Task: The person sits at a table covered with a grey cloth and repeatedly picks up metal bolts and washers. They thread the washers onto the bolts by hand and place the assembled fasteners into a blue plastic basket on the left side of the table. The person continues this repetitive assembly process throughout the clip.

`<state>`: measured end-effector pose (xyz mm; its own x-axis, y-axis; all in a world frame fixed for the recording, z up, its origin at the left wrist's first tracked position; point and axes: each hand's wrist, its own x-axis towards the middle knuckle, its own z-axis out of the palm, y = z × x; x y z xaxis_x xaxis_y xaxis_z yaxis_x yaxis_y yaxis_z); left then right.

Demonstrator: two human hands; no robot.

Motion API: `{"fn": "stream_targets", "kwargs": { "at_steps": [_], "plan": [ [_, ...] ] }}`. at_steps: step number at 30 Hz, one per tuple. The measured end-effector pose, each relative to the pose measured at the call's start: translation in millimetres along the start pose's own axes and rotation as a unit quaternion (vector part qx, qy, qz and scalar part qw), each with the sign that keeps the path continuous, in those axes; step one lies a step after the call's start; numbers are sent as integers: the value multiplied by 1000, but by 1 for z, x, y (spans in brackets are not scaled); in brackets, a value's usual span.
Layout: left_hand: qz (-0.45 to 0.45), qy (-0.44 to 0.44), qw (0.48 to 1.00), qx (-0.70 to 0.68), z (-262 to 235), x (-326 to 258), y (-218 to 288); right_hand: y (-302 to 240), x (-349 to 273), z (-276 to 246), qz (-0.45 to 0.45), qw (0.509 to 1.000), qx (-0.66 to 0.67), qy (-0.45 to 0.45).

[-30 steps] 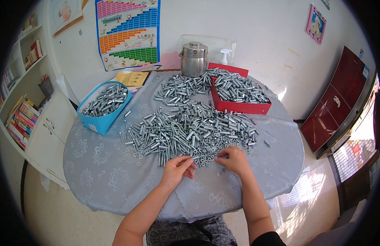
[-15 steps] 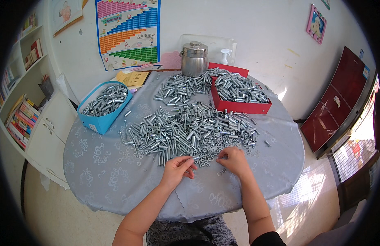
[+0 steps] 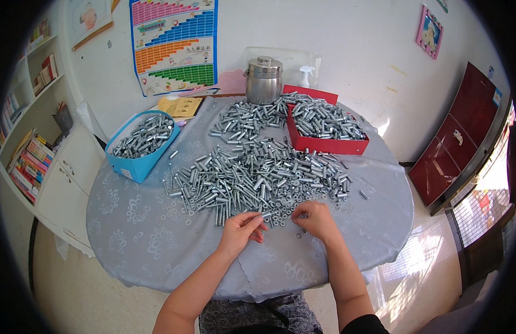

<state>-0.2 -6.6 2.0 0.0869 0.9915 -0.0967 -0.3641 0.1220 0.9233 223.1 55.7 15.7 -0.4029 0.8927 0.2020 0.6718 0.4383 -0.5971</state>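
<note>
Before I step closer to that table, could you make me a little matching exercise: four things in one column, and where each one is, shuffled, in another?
Things
1. Light-blue open box
2. Red open box
3. Lidded round stainless-steel canister
4. Loose heap of silvery metal fasteners

Places
A. Upright at the rear, between the two boxes
B. Mid-table, just beyond the person's left hand
C. Left side of the grey-clothed table
D. Rear right

Pairs: 1-C, 2-D, 3-A, 4-B
</note>
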Motion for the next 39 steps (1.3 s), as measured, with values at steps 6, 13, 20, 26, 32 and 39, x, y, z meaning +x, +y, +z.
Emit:
{"fn": "stream_targets", "kwargs": {
  "at_steps": [6, 13, 20, 26, 32, 39],
  "plan": [
    [-3, -6, 1000, 7, 0, -1, 0, -16, 2, -2, 114, 939, 324, -26],
    [-25, -22, 999, 9, 1, -2, 1, -21, 3, -4, 130, 862, 480, -102],
    [-53, -59, 997, -1, 3, -3, 5, -22, 3, -2, 154, 852, 485, -124],
    [-79, -83, 993, -26, -1, -2, 3, -22, 4, -1, 147, 834, 511, -145],
    [-111, -101, 987, -54, -6, 0, 0, -29, 3, -2, 106, 824, 544, -114],
    [-125, -97, 986, -61, -5, 0, 3, -27, 2, 2, 88, 865, 484, -93]
  ]
}}
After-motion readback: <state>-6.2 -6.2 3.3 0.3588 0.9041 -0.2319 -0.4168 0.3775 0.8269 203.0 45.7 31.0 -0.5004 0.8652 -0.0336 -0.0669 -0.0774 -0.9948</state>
